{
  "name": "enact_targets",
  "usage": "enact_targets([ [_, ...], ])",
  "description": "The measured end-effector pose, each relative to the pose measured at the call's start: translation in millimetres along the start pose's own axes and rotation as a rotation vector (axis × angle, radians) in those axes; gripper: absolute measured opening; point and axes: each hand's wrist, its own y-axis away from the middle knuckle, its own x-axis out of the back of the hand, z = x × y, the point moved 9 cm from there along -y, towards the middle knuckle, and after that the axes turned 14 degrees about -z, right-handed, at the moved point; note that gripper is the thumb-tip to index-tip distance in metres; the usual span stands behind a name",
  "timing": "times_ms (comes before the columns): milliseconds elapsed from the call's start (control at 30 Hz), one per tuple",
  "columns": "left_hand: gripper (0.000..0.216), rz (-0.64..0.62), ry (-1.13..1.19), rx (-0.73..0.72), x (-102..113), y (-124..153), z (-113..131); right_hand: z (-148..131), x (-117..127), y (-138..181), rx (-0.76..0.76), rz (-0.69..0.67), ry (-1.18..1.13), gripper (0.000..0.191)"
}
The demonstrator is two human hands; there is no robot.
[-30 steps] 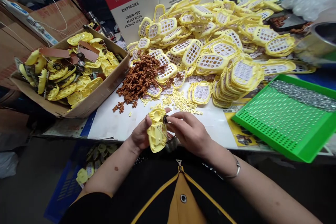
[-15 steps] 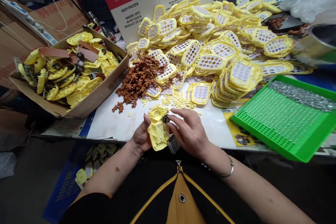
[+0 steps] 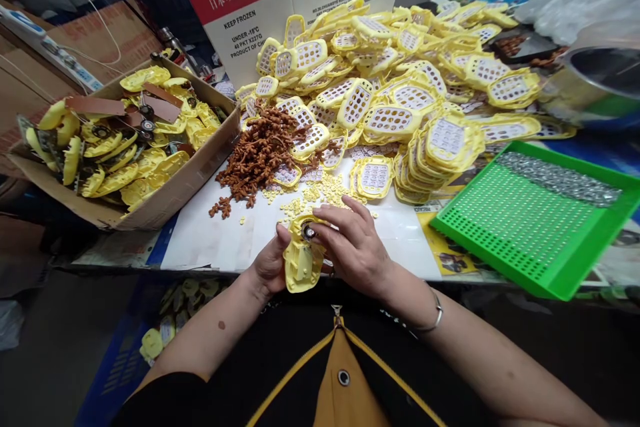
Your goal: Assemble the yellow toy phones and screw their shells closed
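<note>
My left hand is closed on the left edge of a yellow plastic shell, its hollow inner side facing up. In the round recess at the shell's far end sits a small round speaker. My right hand has its fingertips on that speaker, pinching it at the recess. The circuit board that goes with it is hidden behind the right hand and shell. Just beyond the hands lie small yellow button pieces and a heap of brown rubbery parts.
A cardboard box of yellow shells with boards stands at left. Perforated yellow covers are piled at the back. At right is a green tray of screws. A blue crate sits below the table.
The right hand has brought the speaker left from the shell's side into its round recess. The dangling circuit board has gone out of sight. The camera view has shifted slightly.
</note>
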Motion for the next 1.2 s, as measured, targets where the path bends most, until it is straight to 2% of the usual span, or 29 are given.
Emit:
enact_targets([
  [167, 0.073, 0.006, -0.042, 0.013, 4, 0, -1, 11, -2, 1, -0.096, -0.019, -0.072, 0.020],
  [300, 0.070, 0.059, -0.154, -0.035, 9, 1, 4, 22, -8, -1, -0.196, -0.104, -0.197, 0.016],
  [433, 0.060, 0.127, -0.205, -0.047, 12, 5, 6, 26, -19, -1, -0.257, -0.181, -0.263, 0.015],
  [567, 0.043, 0.204, -0.153, -0.084, 14, 7, 10, 26, -28, 3, -0.296, -0.184, -0.367, 0.019],
  [633, 0.036, 0.269, -0.139, -0.087, 17, 9, 11, 28, -33, 6, -0.308, -0.187, -0.541, 0.026],
  [733, 0.037, 0.360, -0.150, -0.105, 23, 13, 15, 44, -43, 20, -0.444, -0.160, -0.934, 0.044],
  [800, 0.038, 0.413, -0.166, -0.136, 28, 17, 21, 48, -58, 33, -0.524, -0.279, -1.120, 0.066],
  [867, 0.037, 0.459, -0.190, -0.188, 32, 21, 30, 42, -74, 46, -0.559, -0.510, -1.167, 0.086],
  [900, 0.037, 0.482, -0.206, -0.221, 34, 23, 35, 39, -79, 53, -0.579, -0.609, -1.151, 0.089],
  [967, 0.036, 0.530, -0.241, -0.275, 40, 26, 44, 38, -82, 62, -0.623, -0.685, -1.132, 0.085],
  [1033, 0.036, 0.573, -0.271, -0.279, 46, 28, 47, 38, -76, 62, -0.624, -0.656, -1.215, 0.068],
  [1100, 0.035, 0.582, -0.296, -0.217, 52, 26, 43, 33, -68, 57, -0.585, -0.663, -1.373, 0.048],
  [1133, 0.033, 0.571, -0.306, -0.172, 53, 25, 39, 29, -63, 53, -0.548, -0.686, -1.446, 0.044],
  [1200, 0.030, 0.523, -0.313, -0.079, 53, 21, 29, 22, -51, 43, -0.442, -0.745, -1.540, 0.050],
])
